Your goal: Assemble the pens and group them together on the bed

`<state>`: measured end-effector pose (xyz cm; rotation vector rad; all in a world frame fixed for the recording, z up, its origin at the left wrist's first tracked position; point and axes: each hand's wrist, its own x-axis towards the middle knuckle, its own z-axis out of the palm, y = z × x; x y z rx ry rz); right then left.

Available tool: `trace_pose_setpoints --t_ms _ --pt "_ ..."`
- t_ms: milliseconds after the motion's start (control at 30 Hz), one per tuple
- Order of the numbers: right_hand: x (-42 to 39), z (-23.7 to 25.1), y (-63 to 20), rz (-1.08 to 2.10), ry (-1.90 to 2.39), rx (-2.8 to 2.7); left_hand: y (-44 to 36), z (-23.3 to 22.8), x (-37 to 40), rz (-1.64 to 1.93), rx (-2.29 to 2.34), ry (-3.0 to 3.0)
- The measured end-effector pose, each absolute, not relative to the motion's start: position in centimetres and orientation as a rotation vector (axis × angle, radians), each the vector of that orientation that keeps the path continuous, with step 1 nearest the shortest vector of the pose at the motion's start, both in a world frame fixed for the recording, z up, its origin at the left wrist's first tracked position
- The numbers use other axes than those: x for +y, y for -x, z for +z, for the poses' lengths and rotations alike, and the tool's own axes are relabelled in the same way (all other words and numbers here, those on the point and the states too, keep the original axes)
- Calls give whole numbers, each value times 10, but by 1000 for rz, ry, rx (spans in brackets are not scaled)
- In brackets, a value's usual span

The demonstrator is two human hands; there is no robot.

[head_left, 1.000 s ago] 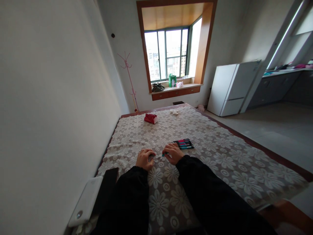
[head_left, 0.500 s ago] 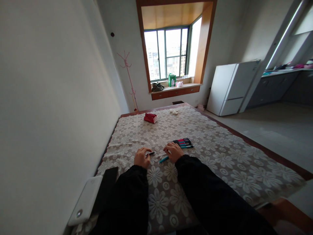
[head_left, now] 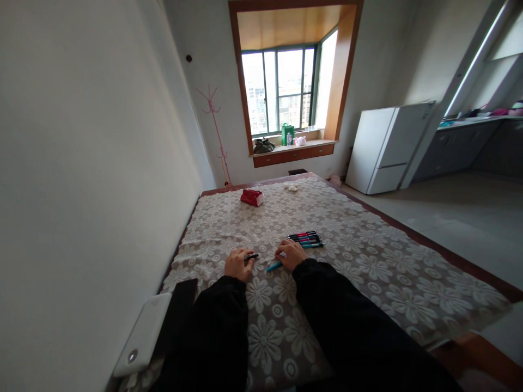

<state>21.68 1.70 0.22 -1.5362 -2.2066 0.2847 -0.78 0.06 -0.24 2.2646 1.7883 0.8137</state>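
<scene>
Floral bedspread; teal pen lengthwise left-down.

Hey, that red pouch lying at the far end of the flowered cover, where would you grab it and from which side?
Probably from above, fingers across its narrower span. The red pouch lies flat and alone on the flowered cover, with bare cloth all round, so nothing blocks a top-down pinch. Its finer details are too small to tell.
</scene>
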Motion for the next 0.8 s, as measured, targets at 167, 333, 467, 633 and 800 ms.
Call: trace_pose_setpoints --t_ms 167,333,467,633,800 --pt "16 5 -217 287 1561 -2219 9 4 -2 779 1878 -2203" --pt "18 5 -220 262 1561 -2253 9 15 -6 744 1961 -2186" --pt "20 6 -223 278 1585 -2289 6 19 -10 688 1978 -2239" --pt "20 5 -224 202 1585 -2275 5 18 -10 687 1966 -2238" --pt "18 7 -223 181 1583 -2274 6 16 -8 709 1935 -2219"
